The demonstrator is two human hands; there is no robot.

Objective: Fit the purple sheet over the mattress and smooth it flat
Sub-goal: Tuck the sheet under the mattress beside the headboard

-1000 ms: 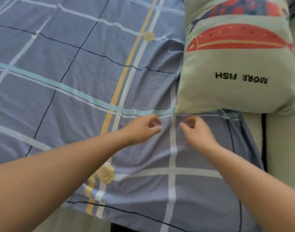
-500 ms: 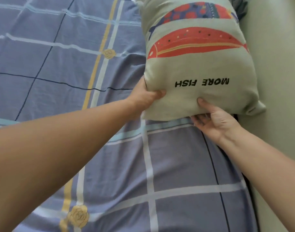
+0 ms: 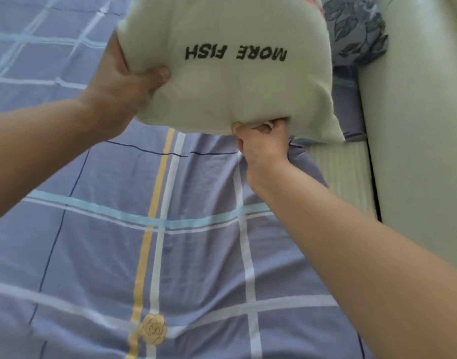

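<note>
Item: purple sheet (image 3: 196, 255), spread across mattress (image 3: 338, 172), creased; pillow (image 3: 235, 86) held clear above it.
Far right corner judged unfitted, bare mattress showing; smoothing left. My left hand (image 3: 118, 92) clamps the pillow's side, thumb on its face; my right hand (image 3: 263, 143) curls tight round its lower edge.

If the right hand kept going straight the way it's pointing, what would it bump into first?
The pillow: the right hand grips its lower edge, fingers aimed into it. What lies behind is hidden.

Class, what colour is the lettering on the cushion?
Black lettering on the cushion; head view.
</note>
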